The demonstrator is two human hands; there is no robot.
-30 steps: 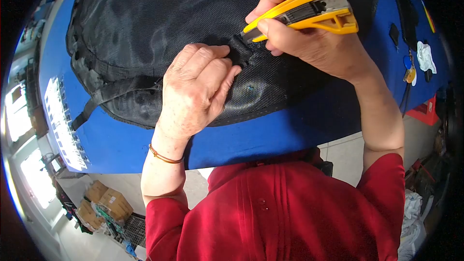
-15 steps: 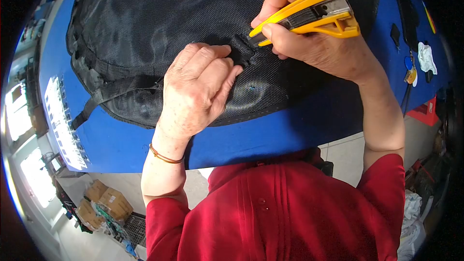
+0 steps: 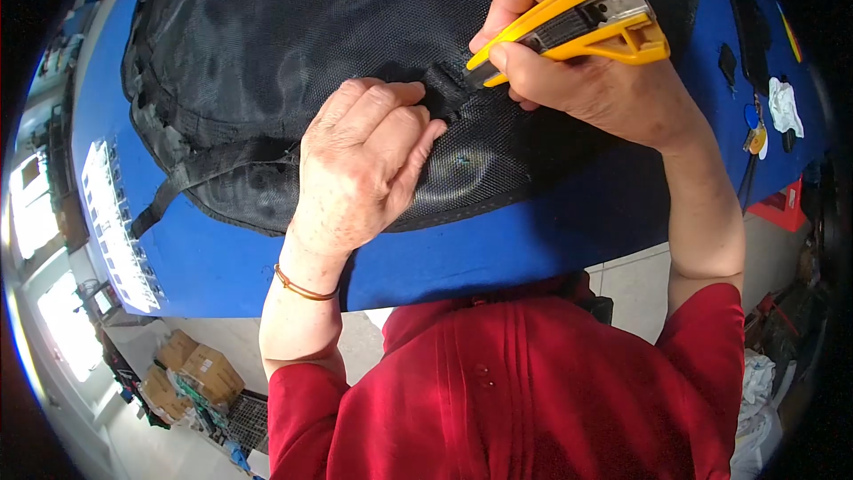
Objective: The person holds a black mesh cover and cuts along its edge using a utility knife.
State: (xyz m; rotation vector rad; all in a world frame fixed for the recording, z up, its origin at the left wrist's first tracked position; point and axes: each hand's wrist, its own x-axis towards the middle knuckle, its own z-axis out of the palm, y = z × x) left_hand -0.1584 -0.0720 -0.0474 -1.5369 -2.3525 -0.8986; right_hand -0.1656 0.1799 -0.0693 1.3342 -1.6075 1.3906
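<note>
Yellow cutter [image 3: 569, 25] slightly rightward — blade tip [image 3: 480, 76] indistinct

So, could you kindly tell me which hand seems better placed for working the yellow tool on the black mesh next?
Probably the right hand: it holds the yellow tool, tip toward the black mesh. The left hand rests on the mesh.

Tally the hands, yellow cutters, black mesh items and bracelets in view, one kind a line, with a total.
Left hand and right hand: 2
Yellow cutter: 1
Black mesh item: 1
Bracelet: 1
Total: 5
</note>
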